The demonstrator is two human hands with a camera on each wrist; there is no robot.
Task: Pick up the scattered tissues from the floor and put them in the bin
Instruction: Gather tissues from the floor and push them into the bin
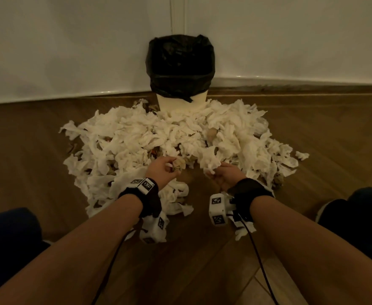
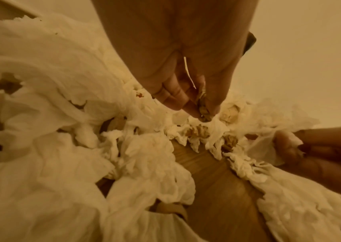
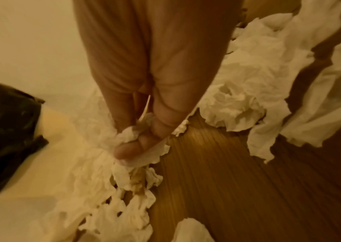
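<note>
A big heap of white crumpled tissues point(image 1: 150, 137) covers the wooden floor in front of a white bin point(image 1: 181, 103) lined with a black bag point(image 1: 180, 62). At the heap's near edge my left hand point(image 1: 170, 167) pinches a brownish crumpled tissue point(image 2: 203, 109) between its curled fingers. Just to the right, my right hand point(image 1: 219, 175) grips a white tissue point(image 1: 209, 160), which bunches out of the fist point(image 3: 130, 135). The right hand also shows at the right edge of the left wrist view point(image 2: 314, 147).
The bin stands in a corner of white walls point(image 1: 70, 45). Bare wooden floor point(image 1: 198, 249) lies between my forearms and to both sides of the heap. Dark clothed knees point(image 1: 9, 234) sit at the lower left and right. Cables run from the wrist cameras.
</note>
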